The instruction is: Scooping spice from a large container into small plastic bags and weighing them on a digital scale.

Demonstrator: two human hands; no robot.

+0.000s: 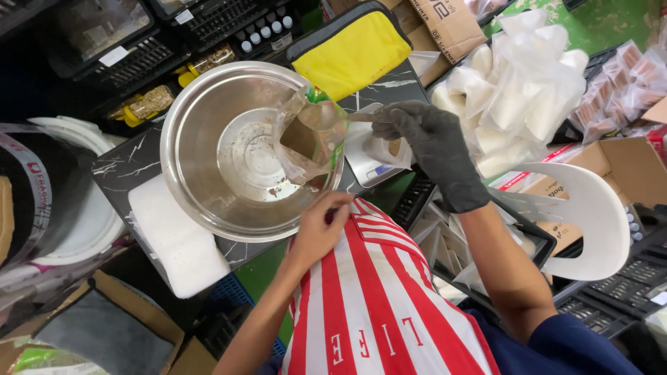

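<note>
- Looking down on a steel bowl (208, 139) that sits on a black marble-patterned tabletop (121, 170); every position below is given relative to this bowl.
- Right hand (434, 149), in a dark glove, is just off the bowl's right rim. Its fingers are closed around the handle of a metal spoon (325, 114), whose head reaches in over the bowl's right rim.
- Clear plastic bag (306, 142) stands open inside the bowl's right half, directly under the spoon head; brown powder is visible within the bag.
- Left hand (321, 228), bare, is at the bowl's near rim. Fingertips are pressed together at the top edge of a red-and-white striped bag (375, 298), pinching it; that bag extends away from the bowl toward the camera.
- Bowl interior: mostly bare metal, with a few brown specks on the bottom.
- Small digital scale (372, 163) lies just right of the bowl, partly covered by the gloved hand.
- White foam block (174, 243) touches the bowl's near-left edge.
- Yellow pouch (351, 48) lies beyond the bowl, upper right.
- Pile of white plastic bags (517, 90) is well to the right of the bowl.
</note>
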